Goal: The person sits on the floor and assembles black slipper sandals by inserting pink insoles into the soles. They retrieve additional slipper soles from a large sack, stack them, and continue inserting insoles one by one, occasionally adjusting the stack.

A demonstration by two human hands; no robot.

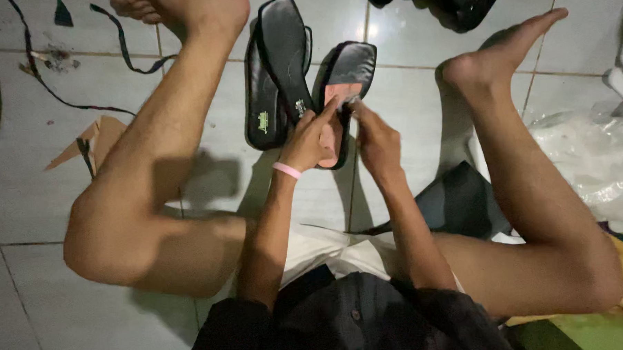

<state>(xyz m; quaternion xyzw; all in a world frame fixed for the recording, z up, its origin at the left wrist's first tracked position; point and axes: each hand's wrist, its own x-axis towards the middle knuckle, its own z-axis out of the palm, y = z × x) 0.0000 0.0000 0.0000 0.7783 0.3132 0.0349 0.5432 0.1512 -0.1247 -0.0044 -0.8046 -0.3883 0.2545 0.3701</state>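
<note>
While both hands are busy on it, the sole sits propped on the tiled floor between the person's bare legs, toe end pointing away, leaning right beside two more black soles that lie stacked just to its left. Left hand, the one with the pink wristband, has its fingers closed around the heel end, forefinger stretched up onto the pinkish patch. Right hand pinches at that patch's edge with thumb and fingertips pressed together.

My guess on handling: it's a flat sandal sole, so light, thin and bendy rather than stiff, nothing fragile about it. The black top looks glossy, probably a bit slick, so gripping by the edges at the heel seems smarter than pressing on the face. Whether that pink bit is sticky, can't tell. A dark sheet lies by the right leg, crumpled plastic further right.
</note>
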